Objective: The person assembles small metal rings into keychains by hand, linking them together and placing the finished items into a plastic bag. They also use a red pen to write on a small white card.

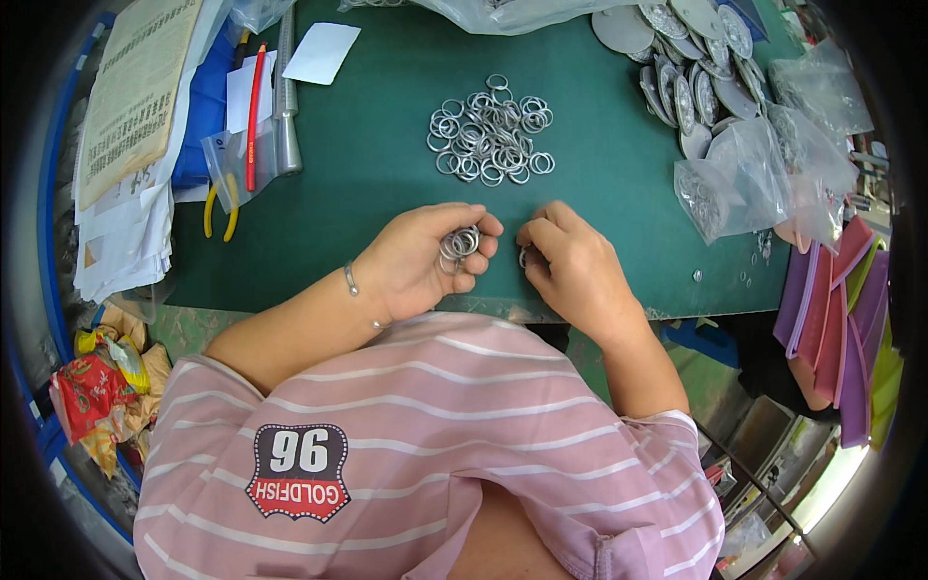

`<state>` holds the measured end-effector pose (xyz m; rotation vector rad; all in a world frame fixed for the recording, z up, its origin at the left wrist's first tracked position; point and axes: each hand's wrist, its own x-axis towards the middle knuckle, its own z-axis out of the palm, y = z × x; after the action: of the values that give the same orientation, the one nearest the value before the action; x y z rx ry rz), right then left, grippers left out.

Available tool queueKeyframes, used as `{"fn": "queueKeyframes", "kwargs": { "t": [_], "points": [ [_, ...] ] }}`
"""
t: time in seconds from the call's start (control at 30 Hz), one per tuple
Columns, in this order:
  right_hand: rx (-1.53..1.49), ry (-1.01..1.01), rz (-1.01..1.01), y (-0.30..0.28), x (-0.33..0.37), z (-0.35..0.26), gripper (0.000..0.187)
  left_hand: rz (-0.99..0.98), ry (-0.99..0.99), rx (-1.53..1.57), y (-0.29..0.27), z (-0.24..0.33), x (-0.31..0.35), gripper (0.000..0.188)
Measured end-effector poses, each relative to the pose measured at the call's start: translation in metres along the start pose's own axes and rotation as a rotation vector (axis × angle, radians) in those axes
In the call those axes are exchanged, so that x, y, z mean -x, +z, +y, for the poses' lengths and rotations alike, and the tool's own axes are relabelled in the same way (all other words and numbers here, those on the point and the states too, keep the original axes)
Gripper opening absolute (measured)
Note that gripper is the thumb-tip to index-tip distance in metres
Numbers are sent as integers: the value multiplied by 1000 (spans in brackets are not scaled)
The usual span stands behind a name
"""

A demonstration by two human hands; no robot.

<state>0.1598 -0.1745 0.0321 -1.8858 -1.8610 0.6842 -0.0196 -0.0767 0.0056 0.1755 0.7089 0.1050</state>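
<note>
My left hand point(425, 259) rests on the near edge of the green mat point(387, 184), fingers curled around a small bunch of silver metal rings point(460, 243). Close beside it, my right hand point(570, 263) pinches a single small ring point(524, 255) between thumb and fingers, mostly hidden by the fingers. Farther back on the mat lies a loose pile of the same silver rings point(491, 130), apart from both hands.
Round silver discs point(696, 58) and clear plastic bags point(754, 174) of parts lie at the right. Papers point(135, 106), yellow-handled pliers point(220, 208), a red pen point(254, 116) and a grey metal rod point(287, 97) sit left. Purple sheets point(841, 309) stand at the right edge.
</note>
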Motion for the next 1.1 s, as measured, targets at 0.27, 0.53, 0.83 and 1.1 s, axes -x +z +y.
{"fn": "queueKeyframes", "kwargs": {
  "t": [0.27, 0.53, 0.83, 1.1],
  "points": [
    [-356, 6, 127, -15, -9, -2, 17, 13, -54, -114, 19, -5, 2, 34],
    [-54, 91, 364, 0, -44, 38, 13, -121, -103, -82, 1, -10, -7, 33],
    [-359, -219, 57, -12, -46, 16, 18, -23, -138, 96, 16, -5, -5, 32],
    [-79, -118, 294, 10, -62, 24, 21, -297, 262, -184, 67, 63, 14, 20]
  ]
}}
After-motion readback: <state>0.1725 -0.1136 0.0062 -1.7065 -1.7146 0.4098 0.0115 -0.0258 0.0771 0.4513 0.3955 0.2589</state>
